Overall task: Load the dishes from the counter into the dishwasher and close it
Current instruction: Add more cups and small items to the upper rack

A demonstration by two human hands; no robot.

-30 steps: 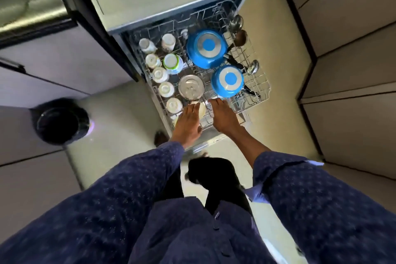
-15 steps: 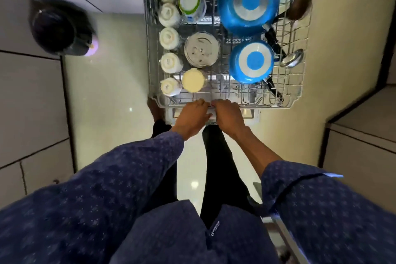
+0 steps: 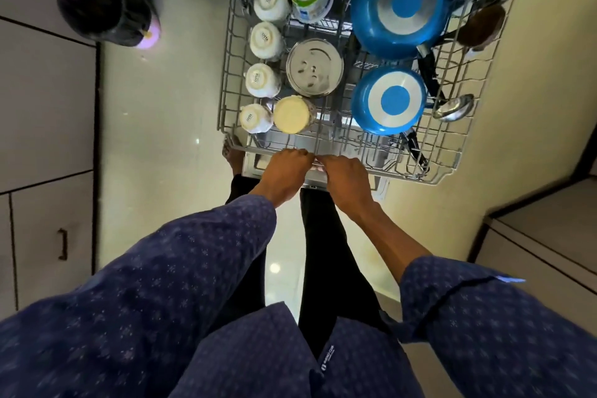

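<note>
Two hands, left hand (image 3: 286,168) and right hand (image 3: 345,176), curl their fingers over the front rail of the pulled-out dishwasher rack (image 3: 445,152), already full of cups (image 3: 262,80) and blue pans (image 3: 389,100); pushing it in and closing remain

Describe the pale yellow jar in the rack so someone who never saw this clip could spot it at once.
Find the wire rack pulled out over the floor, and its left column of upturned white cups. The jar stands just right of the nearest cup, below the steel lid. It alone shows a plain pale yellow round top.
</note>
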